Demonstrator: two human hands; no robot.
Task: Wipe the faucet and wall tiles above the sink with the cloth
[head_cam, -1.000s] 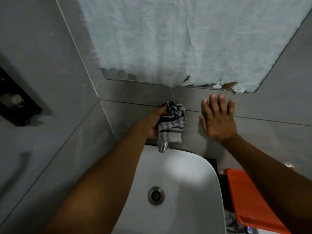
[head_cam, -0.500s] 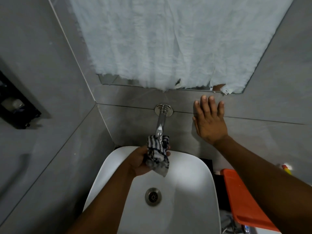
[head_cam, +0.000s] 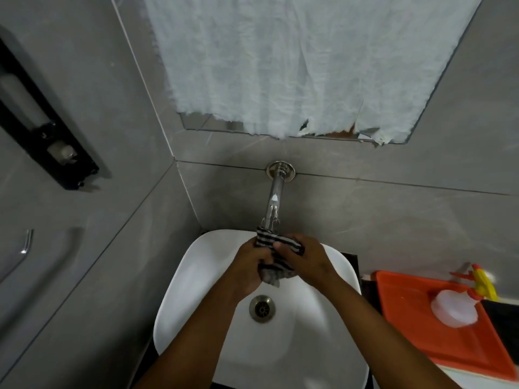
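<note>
Head view. Both hands meet over the rear half of the white basin (head_cam: 179,299), just below the spout of the chrome wall-mounted faucet (head_cam: 274,197). The left hand (head_cam: 250,265) and the right hand (head_cam: 304,258) are clenched together around the striped cloth (head_cam: 266,240) (dark and pale bands), which is bunched between them; its upper fold touches the faucet tip and a loose corner hangs down between the wrists. The fingers (head_cam: 283,245) of the right hand curl over the cloth from above. The round drain (head_cam: 262,308) lies in the basin floor, just nearer the camera than the hands. Grey wall tiles (head_cam: 393,220) rise behind the faucet, whose flange sits on a grout line. Above it a mirror (head_cam: 196,123) is largely covered by white crinkled sheeting (head_cam: 295,60). An orange tray (head_cam: 407,318) lies near the basin's right edge, carrying a white-capped spray bottle (head_cam: 455,310).
</note>
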